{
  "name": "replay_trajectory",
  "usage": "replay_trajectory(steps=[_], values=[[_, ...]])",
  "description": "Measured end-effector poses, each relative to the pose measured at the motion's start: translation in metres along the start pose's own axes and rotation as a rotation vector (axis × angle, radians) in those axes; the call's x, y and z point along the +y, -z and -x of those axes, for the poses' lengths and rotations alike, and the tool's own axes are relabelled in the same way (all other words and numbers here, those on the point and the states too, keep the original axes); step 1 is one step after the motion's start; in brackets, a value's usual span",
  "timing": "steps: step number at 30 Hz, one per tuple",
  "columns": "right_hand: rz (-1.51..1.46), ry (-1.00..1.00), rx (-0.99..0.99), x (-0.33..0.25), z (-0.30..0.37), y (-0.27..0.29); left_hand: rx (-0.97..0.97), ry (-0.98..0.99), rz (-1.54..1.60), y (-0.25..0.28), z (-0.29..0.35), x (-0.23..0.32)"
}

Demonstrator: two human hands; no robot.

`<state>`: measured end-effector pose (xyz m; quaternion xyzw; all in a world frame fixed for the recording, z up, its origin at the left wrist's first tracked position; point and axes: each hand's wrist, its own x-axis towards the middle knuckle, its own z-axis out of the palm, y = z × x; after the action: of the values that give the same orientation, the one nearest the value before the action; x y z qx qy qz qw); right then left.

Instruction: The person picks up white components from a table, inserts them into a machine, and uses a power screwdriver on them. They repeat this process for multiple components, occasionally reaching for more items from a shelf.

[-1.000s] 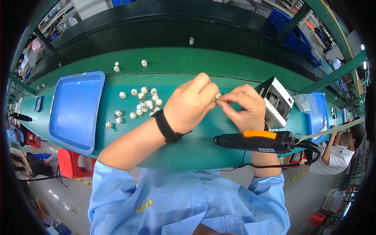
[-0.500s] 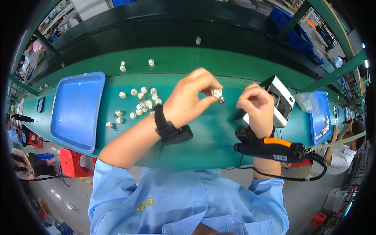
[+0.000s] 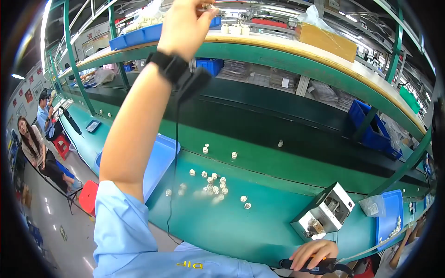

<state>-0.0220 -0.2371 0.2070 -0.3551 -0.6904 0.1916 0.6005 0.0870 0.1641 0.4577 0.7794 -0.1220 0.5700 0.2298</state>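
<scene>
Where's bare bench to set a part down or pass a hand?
Green benchtop shows bare between the small white parts and the open machine, and along the near edge left of the right hand. Crowded: among those parts, and rightward, where machine, clear bag and blue tray sit close.

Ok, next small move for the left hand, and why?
Probably lower the part onto the shelf: the left hand is up in front of it, seemingly pinching the part, and white pieces stand there. The right hand is on the driver.
</scene>
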Motion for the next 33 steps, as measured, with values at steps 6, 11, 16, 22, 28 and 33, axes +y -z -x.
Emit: replay_trajectory(steps=[6,11,16,22,28,33], values=[[0.148,-0.130,0.452,-0.005,0.009,-0.035,-0.384,0.134,-0.505,-0.025,-0.039,-0.092],[0.082,-0.170,0.630,0.008,0.043,-0.033,-0.219,0.197,-0.480,-0.035,-0.015,-0.039],[0.151,-0.119,0.897,0.018,0.030,-0.047,-0.016,-0.230,-0.192,-0.053,0.071,0.018],[0.395,-0.059,1.145,0.031,0.038,-0.053,-1.211,0.086,-0.190,-0.163,0.239,-0.048],[0.444,-0.152,1.054,0.023,0.042,-0.054,-1.256,0.338,-0.190,-0.216,0.342,-0.097],[0.372,-0.097,1.108,0.024,0.049,-0.056,-1.180,0.355,-0.320,-0.210,0.296,-0.106]])
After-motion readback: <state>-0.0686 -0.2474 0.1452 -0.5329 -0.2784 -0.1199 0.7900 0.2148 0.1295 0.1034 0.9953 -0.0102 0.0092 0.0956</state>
